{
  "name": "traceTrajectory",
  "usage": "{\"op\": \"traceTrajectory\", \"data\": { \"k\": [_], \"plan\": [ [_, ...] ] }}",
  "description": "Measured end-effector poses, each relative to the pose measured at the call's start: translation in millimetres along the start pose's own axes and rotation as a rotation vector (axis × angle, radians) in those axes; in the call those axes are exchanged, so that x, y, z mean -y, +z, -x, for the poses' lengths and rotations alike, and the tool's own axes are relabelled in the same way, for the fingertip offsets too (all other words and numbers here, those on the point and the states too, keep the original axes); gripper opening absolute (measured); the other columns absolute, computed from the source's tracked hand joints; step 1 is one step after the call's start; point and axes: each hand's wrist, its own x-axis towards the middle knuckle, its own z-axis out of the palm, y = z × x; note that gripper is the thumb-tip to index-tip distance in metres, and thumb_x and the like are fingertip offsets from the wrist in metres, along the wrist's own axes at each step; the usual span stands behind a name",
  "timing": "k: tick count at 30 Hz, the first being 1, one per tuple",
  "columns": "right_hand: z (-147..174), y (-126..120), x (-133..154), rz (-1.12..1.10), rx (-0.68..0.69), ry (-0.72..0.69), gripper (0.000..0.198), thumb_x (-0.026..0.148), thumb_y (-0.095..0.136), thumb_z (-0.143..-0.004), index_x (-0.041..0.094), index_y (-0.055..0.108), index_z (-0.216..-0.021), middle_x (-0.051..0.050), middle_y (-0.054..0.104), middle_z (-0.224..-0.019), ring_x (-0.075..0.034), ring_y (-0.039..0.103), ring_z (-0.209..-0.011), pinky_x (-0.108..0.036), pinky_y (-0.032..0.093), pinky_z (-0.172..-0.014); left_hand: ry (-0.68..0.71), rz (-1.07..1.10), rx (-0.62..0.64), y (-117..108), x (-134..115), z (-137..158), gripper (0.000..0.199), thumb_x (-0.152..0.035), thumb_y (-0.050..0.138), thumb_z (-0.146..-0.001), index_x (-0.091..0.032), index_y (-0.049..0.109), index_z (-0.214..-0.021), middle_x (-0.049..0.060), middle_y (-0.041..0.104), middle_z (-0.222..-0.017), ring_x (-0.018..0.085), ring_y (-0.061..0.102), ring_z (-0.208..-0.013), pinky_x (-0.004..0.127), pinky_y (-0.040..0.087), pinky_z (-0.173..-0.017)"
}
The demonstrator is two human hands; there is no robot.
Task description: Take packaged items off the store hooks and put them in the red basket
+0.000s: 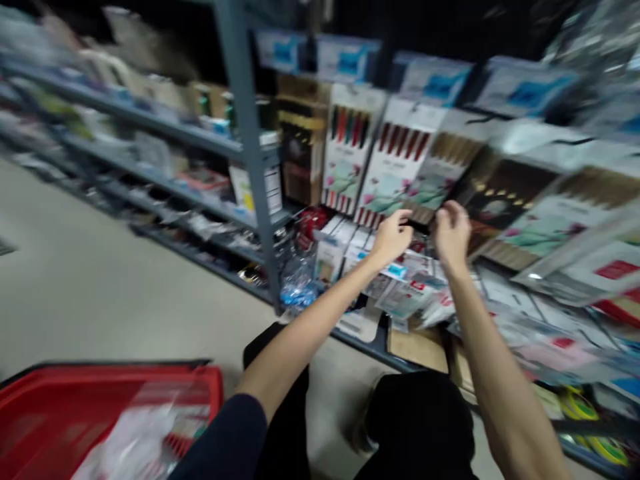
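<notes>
Both arms reach forward to a rack of hanging packs. My left hand point(394, 235) has its fingers curled together by a dark strip at the lower end of a chopstick pack point(434, 175). Close by on the right, my right hand point(453, 235) is also curled, at that pack's lower right edge. Blur hides what lies between the fingers of either hand. To the left hang a pack of dark red chopsticks point(395, 160) and a pack of mixed-colour chopsticks point(349, 147). A dark pack with gold-tipped sticks point(500, 197) hangs right of my right hand.
A grey shelf post point(250, 147) stands left of the hanging packs, with stocked shelves point(165, 173) beyond it. Small white packets point(407, 293) hang below my hands. A red basket point(213, 393) holding plastic-wrapped goods sits on the floor at lower left.
</notes>
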Motion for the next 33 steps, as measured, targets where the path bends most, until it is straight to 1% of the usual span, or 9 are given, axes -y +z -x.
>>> {"op": "traceTrajectory", "data": {
  "k": [3,6,9,16,18,22,27,30,33],
  "plan": [
    [-30.4,-19.7,-22.2,-0.039,0.021,0.053,0.059,0.046,0.048,-0.098,0.008,0.046,-0.143,-0.021,0.056,-0.142,-0.024,0.054,-0.134,-0.043,0.043,-0.113,0.01,-0.079,0.083,20.4,21.6,-43.2,0.062,-0.001,0.048,-0.082,-0.01,0.05,-0.143,0.015,0.055,-0.147,0.023,0.052,-0.137,0.038,0.035,-0.121],
    [-39.7,-6.2,-32.4,-0.018,0.076,0.123,0.071,0.05,0.051,-0.095,0.007,0.036,-0.15,-0.022,0.045,-0.152,-0.027,0.042,-0.144,-0.047,0.032,-0.121,-0.008,-0.173,0.102,33.9,34.6,-61.6,0.077,-0.004,0.054,-0.081,-0.008,0.033,-0.155,0.016,0.038,-0.16,0.025,0.035,-0.15,0.037,0.022,-0.127],
    [-48.5,9.0,-35.5,0.003,0.093,0.192,0.081,0.054,0.05,-0.093,0.004,0.029,-0.153,-0.023,0.037,-0.157,-0.029,0.035,-0.148,-0.046,0.025,-0.124,-0.048,-0.225,0.033,46.0,38.3,-71.5,0.082,-0.012,0.056,-0.087,-0.001,0.019,-0.159,0.021,0.028,-0.164,0.027,0.027,-0.153,0.035,0.02,-0.127],
    [-83.5,25.7,-43.3,0.01,0.008,0.345,0.088,0.055,0.041,-0.097,-0.005,0.015,-0.156,-0.028,0.027,-0.16,-0.031,0.026,-0.152,-0.042,0.02,-0.125,-0.048,-0.323,-0.152,73.6,41.5,-101.9,0.076,-0.029,0.052,-0.096,-0.009,0.015,-0.159,0.019,0.017,-0.168,0.023,0.018,-0.156,0.032,0.017,-0.126],
    [-91.5,28.8,-46.0,-0.005,0.007,0.372,0.088,0.055,0.039,-0.098,-0.007,0.013,-0.156,-0.029,0.025,-0.16,-0.031,0.024,-0.152,-0.042,0.019,-0.125,-0.055,-0.331,-0.177,77.9,42.2,-108.9,0.074,-0.03,0.052,-0.096,-0.011,0.016,-0.158,0.018,0.02,-0.167,0.023,0.02,-0.155,0.033,0.019,-0.125],
    [-102.3,30.1,-49.9,-0.016,-0.008,0.382,0.091,0.06,0.037,-0.098,-0.008,0.015,-0.155,-0.03,0.028,-0.159,-0.032,0.027,-0.151,-0.042,0.02,-0.124,-0.063,-0.345,-0.251,81.5,41.6,-117.8,0.057,-0.032,0.045,-0.099,-0.015,0.031,-0.151,0.017,0.041,-0.158,0.023,0.037,-0.148,0.035,0.027,-0.121],
    [-108.1,28.2,-51.5,-0.044,-0.045,0.402,0.084,0.059,0.033,-0.1,-0.005,0.024,-0.153,-0.03,0.035,-0.156,-0.032,0.031,-0.15,-0.043,0.022,-0.124,-0.173,-0.316,-0.228,84.1,38.9,-131.1,0.067,-0.048,0.044,-0.099,-0.008,0.032,-0.151,0.022,0.03,-0.162,0.028,0.027,-0.153,0.036,0.023,-0.123],
    [-107.6,29.9,-52.9,-0.052,-0.02,0.414,0.082,0.058,0.034,-0.1,-0.004,0.024,-0.153,-0.028,0.03,-0.159,-0.031,0.025,-0.152,-0.043,0.016,-0.125,-0.253,-0.242,-0.234,85.4,37.3,-138.9,0.069,-0.055,0.032,-0.101,-0.008,0.034,-0.151,0.023,0.036,-0.16,0.03,0.03,-0.151,0.039,0.025,-0.121],
    [-104.4,34.7,-56.6,-0.029,-0.012,0.385,0.081,0.056,0.038,-0.1,-0.003,0.023,-0.154,-0.028,0.025,-0.161,-0.031,0.02,-0.154,-0.045,0.014,-0.126,-0.239,-0.226,-0.265,84.1,38.6,-142.3,0.071,-0.058,0.031,-0.101,-0.007,0.033,-0.151,0.023,0.042,-0.156,0.029,0.035,-0.149,0.036,0.029,-0.119]
  ]
}}
